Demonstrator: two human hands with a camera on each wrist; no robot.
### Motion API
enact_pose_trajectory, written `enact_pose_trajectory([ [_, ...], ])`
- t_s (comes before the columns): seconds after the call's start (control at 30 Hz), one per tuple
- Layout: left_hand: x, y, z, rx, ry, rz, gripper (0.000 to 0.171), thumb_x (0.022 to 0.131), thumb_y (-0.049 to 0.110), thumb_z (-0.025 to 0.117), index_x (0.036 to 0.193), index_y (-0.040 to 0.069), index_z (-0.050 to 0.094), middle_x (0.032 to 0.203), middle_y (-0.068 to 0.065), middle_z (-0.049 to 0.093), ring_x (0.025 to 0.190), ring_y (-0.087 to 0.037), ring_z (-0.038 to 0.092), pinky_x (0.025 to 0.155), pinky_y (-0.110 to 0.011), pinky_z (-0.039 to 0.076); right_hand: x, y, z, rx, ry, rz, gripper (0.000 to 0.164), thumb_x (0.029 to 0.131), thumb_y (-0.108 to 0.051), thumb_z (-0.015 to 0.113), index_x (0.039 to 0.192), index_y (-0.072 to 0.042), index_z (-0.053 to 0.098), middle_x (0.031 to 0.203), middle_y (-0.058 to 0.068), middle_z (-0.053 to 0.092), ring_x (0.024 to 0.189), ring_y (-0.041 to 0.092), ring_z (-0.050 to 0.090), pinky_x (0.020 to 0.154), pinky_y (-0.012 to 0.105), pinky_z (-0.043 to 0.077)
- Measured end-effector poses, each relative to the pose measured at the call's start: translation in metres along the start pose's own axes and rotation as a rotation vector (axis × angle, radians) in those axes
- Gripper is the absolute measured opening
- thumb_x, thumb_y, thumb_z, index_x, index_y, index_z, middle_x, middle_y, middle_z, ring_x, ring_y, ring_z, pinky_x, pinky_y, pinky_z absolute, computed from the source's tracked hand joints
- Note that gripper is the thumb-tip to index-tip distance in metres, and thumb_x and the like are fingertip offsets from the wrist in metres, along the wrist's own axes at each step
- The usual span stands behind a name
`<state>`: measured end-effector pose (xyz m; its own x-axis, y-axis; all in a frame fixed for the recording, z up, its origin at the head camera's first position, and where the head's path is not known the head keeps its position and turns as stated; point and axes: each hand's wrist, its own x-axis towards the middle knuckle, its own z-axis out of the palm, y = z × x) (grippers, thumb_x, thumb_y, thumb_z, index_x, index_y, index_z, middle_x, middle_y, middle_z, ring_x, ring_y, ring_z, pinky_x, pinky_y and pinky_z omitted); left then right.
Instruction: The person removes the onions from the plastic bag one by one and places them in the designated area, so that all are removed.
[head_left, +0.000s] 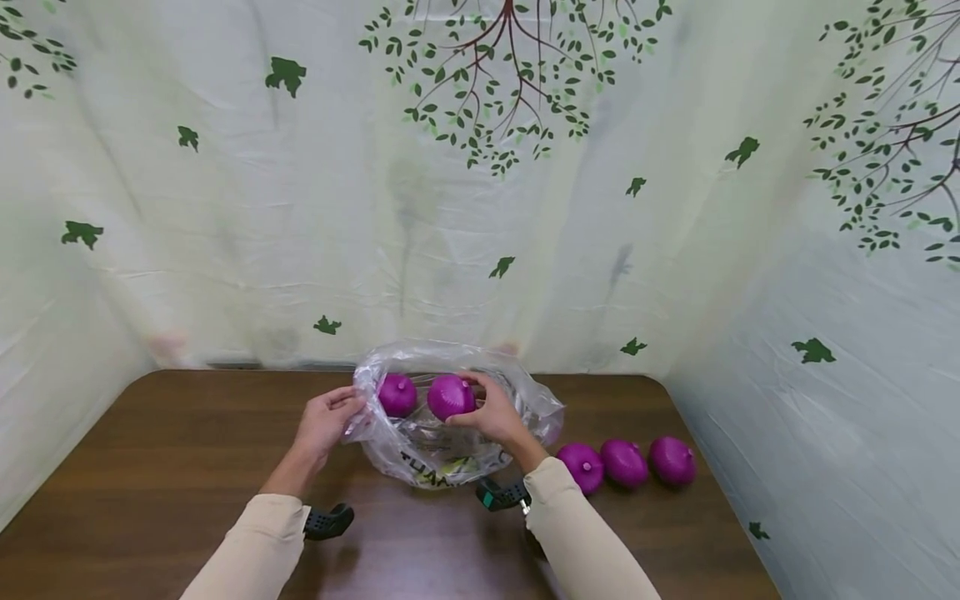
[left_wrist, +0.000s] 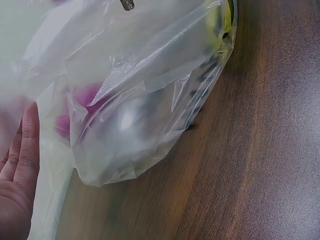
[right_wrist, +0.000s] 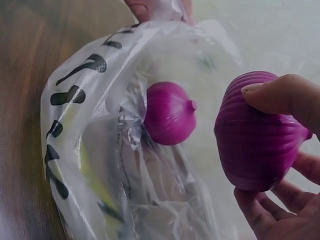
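Observation:
A clear plastic bag [head_left: 465,471] with dark printing lies open on the table. My left hand [head_left: 327,425] pinches its left rim between thumb and fingers; in the left wrist view, the fingers [left_wrist: 26,150] lie along the film. Inside the bag is one purple toy onion [head_left: 397,395], its short stem showing in the right wrist view. My right hand [head_left: 495,412] grips a second purple onion [right_wrist: 257,135] over the bag's mouth, thumb on one side and fingertips on the other.
Three more purple onions, a near one [head_left: 581,467], a middle one [head_left: 624,463] and an outer one [head_left: 672,462], sit in a row right of the bag. The brown wooden table [head_left: 187,450] ends at a leaf-patterned curtain [head_left: 225,208] behind and at the sides.

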<state>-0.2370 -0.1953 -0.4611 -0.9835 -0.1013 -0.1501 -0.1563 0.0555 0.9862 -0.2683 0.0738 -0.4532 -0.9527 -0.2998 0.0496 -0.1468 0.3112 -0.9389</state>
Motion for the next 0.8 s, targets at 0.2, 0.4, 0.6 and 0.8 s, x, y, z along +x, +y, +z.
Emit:
enact_pose_trajectory([
  [0.2, 0.002, -0.001, 0.001, -0.007, -0.002, 0.008, 0.048, 0.097, 0.014, 0.059, 0.133, -0.013, 0.045, 0.087, 0.006, 0.066, 0.074, 0.001, 0.062, 0.070, -0.015, 0.052, -0.013, -0.006, -0.012, 0.025, -0.031, -0.017, 0.072, 0.069, -0.003, 0.084, 0.133, -0.006, 0.051, 0.129, 0.019, 0.052, 0.116, 0.038, 0.052, 0.090, 0.047, 0.051],
  [0.4, 0.003, -0.002, 0.003, -0.080, -0.012, 0.022, 0.047, 0.096, 0.007, 0.057, 0.132, -0.018, 0.041, 0.078, 0.010, 0.065, 0.068, 0.001, 0.063, 0.065, -0.016, 0.053, -0.024, -0.009, -0.022, 0.071, -0.060, -0.011, 0.073, 0.070, -0.001, 0.082, 0.135, -0.008, 0.049, 0.131, 0.018, 0.050, 0.116, 0.037, 0.052, 0.087, 0.046, 0.052],
  [0.6, 0.004, -0.002, 0.002, -0.072, -0.011, 0.012, 0.047, 0.097, 0.010, 0.057, 0.133, -0.016, 0.042, 0.078, 0.011, 0.064, 0.069, 0.001, 0.063, 0.066, -0.016, 0.053, -0.033, -0.009, -0.035, 0.042, -0.099, -0.044, 0.074, 0.073, -0.004, 0.081, 0.138, -0.007, 0.047, 0.133, 0.018, 0.048, 0.115, 0.038, 0.052, 0.089, 0.048, 0.051],
  [0.8, 0.004, -0.003, 0.002, -0.055, -0.006, -0.002, 0.048, 0.096, 0.012, 0.059, 0.133, -0.016, 0.043, 0.080, 0.011, 0.065, 0.071, 0.002, 0.063, 0.067, -0.016, 0.053, -0.042, -0.008, -0.048, 0.020, -0.139, -0.097, 0.073, 0.075, -0.004, 0.079, 0.140, -0.006, 0.045, 0.136, 0.018, 0.045, 0.115, 0.037, 0.052, 0.092, 0.048, 0.050],
])
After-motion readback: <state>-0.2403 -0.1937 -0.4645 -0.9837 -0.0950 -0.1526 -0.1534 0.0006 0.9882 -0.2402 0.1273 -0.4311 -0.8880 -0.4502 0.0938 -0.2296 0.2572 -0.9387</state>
